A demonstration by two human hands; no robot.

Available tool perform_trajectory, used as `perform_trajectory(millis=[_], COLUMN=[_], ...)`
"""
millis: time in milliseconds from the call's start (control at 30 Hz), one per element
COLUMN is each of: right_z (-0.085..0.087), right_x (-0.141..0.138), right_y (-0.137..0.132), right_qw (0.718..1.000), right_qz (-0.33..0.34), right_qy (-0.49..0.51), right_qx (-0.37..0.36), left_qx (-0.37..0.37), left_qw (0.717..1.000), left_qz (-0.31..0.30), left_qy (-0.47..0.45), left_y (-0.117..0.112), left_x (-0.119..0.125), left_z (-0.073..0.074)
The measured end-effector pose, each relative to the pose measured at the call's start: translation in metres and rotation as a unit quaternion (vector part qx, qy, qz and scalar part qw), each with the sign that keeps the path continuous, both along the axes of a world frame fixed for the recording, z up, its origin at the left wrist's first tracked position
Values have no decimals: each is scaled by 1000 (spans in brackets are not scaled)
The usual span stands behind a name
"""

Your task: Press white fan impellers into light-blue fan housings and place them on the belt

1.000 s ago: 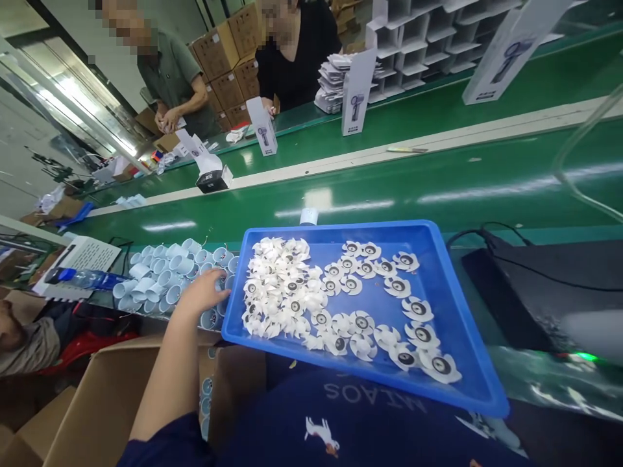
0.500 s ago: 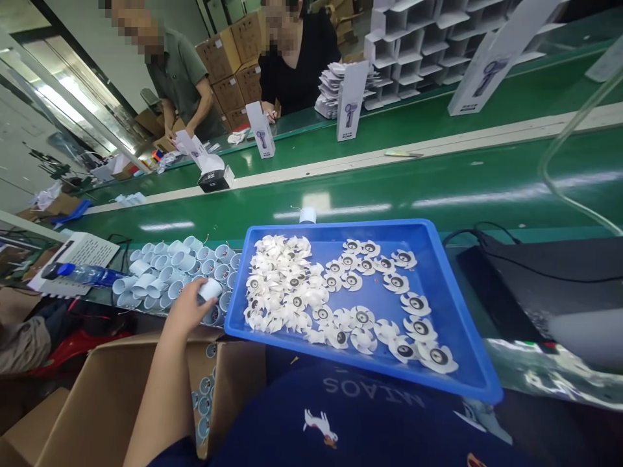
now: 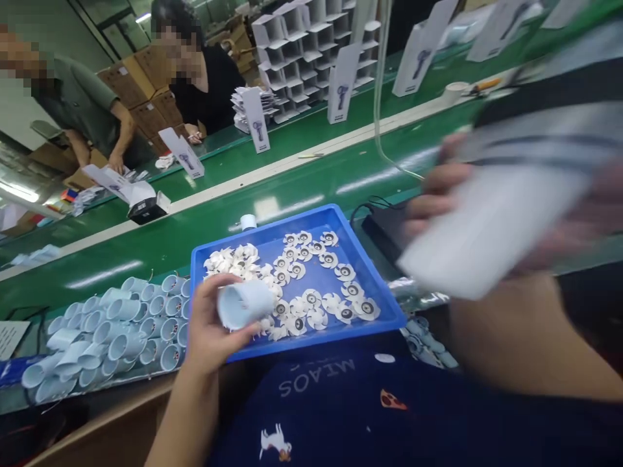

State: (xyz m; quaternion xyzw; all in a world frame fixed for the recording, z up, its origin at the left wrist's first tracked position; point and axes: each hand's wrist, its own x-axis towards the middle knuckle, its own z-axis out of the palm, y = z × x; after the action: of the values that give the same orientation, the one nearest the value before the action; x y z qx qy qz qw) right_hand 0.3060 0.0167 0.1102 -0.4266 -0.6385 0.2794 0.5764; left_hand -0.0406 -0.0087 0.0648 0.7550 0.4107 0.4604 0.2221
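- My left hand (image 3: pixel 209 318) is closed around a pale blue-white plastic cup (image 3: pixel 243 303), held tilted on its side just above the near corner of the tray.
- My right hand (image 3: pixel 438 194) is raised at the right, blurred by motion, beside a flat white piece (image 3: pixel 491 233) that may be paper or card. I cannot tell whether that hand is gripping it.
- The blue plastic tray (image 3: pixel 341 336) sits on the green belt worktop (image 3: pixel 311 220) right in front of me, holding white fan impellers (image 3: pixel 311 298) with dark round centres, heaped at its left and laid loosely at its right.
- A mass of matching pale cups (image 3: pixel 121 331) lies on its side on the worktop, just left of the tray.
- One small white cup (image 3: pixel 248 222) stands beyond the tray.
- Across the belt, white upright boxes printed with a hair dryer (image 3: pixel 256 120) stand in a row.
- A person in a black top (image 3: pixel 204 84) and a person in an olive shirt (image 3: pixel 78 110) work at the far side, their hands apart from mine.
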Motion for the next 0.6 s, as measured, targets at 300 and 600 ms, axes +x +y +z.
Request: perform_trajectory(millis=[300, 600], right_z=[-8, -17], right_x=[-89, -83], right_y=[18, 6], right_qw=[856, 878], right_qz=[295, 276], right_qy=[408, 384], right_qx=[-120, -72], left_qx=[66, 38], left_qw=[986, 993], left_qz=[-91, -58], left_qy=[120, 94], left_y=[-4, -7], left_x=[86, 100], left_z=[-35, -23])
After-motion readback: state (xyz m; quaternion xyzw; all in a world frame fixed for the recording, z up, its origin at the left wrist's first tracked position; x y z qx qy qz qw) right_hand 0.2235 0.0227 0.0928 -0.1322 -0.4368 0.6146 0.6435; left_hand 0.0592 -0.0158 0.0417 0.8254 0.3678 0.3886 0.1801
